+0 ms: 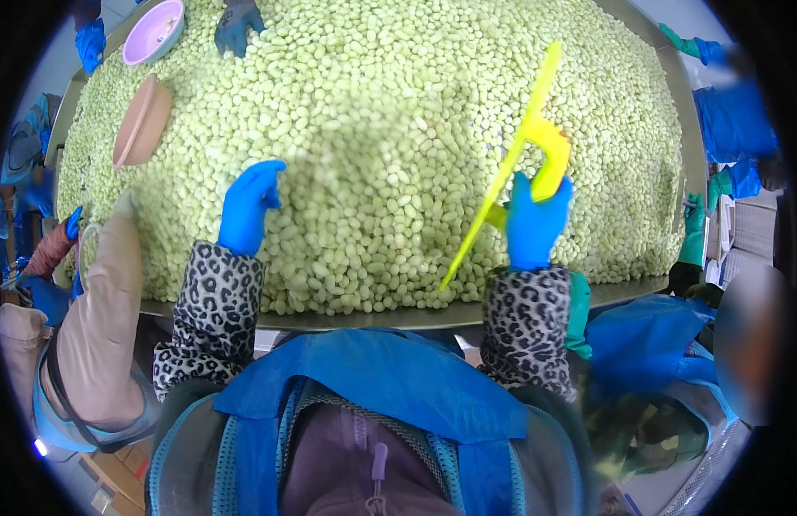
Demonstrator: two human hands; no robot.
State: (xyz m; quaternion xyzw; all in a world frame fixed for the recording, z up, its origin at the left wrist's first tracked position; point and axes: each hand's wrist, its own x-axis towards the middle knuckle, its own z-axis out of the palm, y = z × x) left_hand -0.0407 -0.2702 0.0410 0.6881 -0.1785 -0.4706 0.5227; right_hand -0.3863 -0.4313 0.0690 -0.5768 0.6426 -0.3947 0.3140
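A heap of pale green oval pieces [364,215], like beans or small fruits, spreads over a wide metal-rimmed table [407,319]. My right hand [538,225], in a blue glove, is wrapped round the handle of a long yellow scraper [512,155]. The scraper's thin blade stands slanted over the pieces, its lower end down among them near the front edge. To the left, my left hand [250,208], also gloved in blue, hovers at the heap with bent fingers and thumb apart, nothing visible in it. Some pieces between my hands look blurred.
A brown basin [142,125] lies tilted on the heap at the left, and a purple bowl [154,33] rests behind it. A co-worker's dark gloved hand [236,30] touches the far pieces. Other people stand close on both sides; a green sleeve [578,314] is beside my right forearm.
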